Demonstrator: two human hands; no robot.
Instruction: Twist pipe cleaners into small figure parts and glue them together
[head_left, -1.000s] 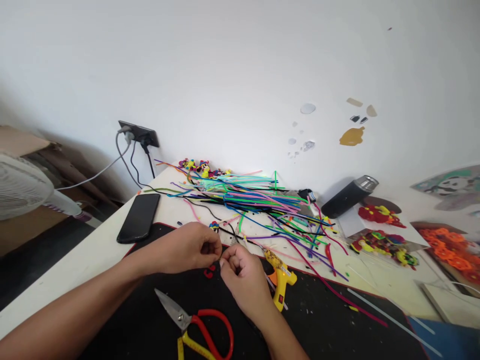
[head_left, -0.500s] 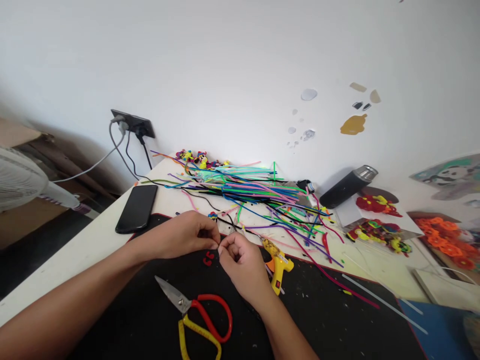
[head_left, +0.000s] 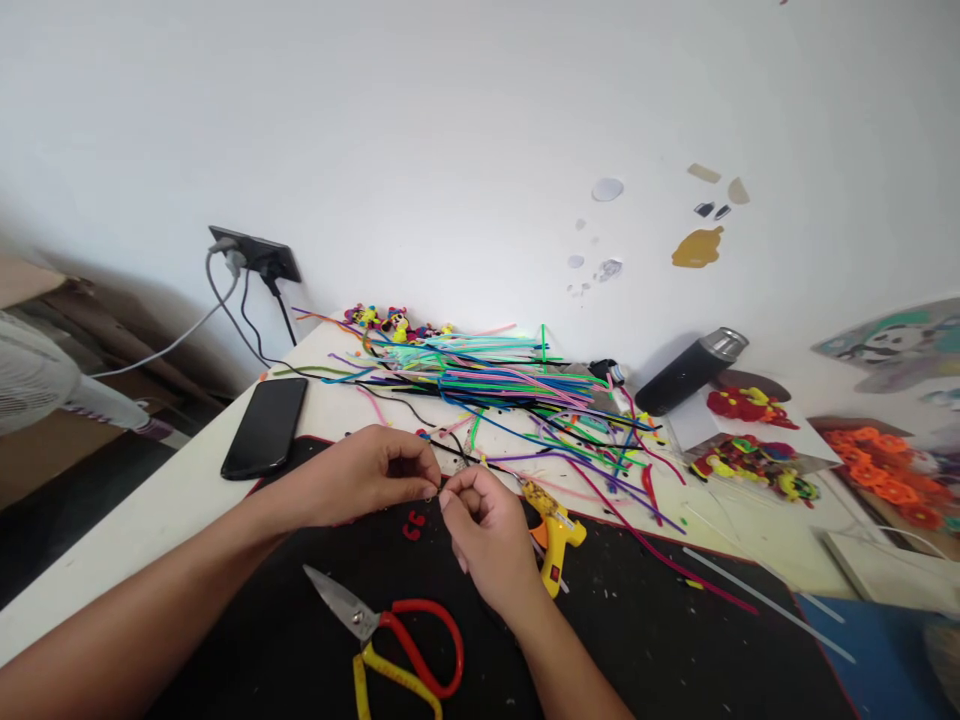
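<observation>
Over the black mat (head_left: pixel 622 610), my left hand (head_left: pixel 379 472) and my right hand (head_left: pixel 487 525) meet fingertip to fingertip. Both are closed in a pinch at something small and dark, too tiny to make out. Just below the fingertips lie small red curled pieces (head_left: pixel 412 525). Scissors (head_left: pixel 364 625) with one red and one yellow handle rest open on the mat, nearer to me. Beside my right hand, a yellow glue gun (head_left: pixel 556 540) lies with its nozzle toward the back.
A heap of coloured pipe cleaners (head_left: pixel 510 380) spreads along the wall. Finished pipe-cleaner figures (head_left: pixel 394 322) sit behind it. A phone (head_left: pixel 265 428) lies at left. At right are a leaning black flask (head_left: pixel 694 372), more figures (head_left: pixel 754 465) and orange pieces (head_left: pixel 877 475). Cables run from a wall socket (head_left: pixel 255 253).
My fingertips have parted slightly, still pinching. The whole view has shifted a little; the scissors, glue gun and red pieces stay where they lay.
</observation>
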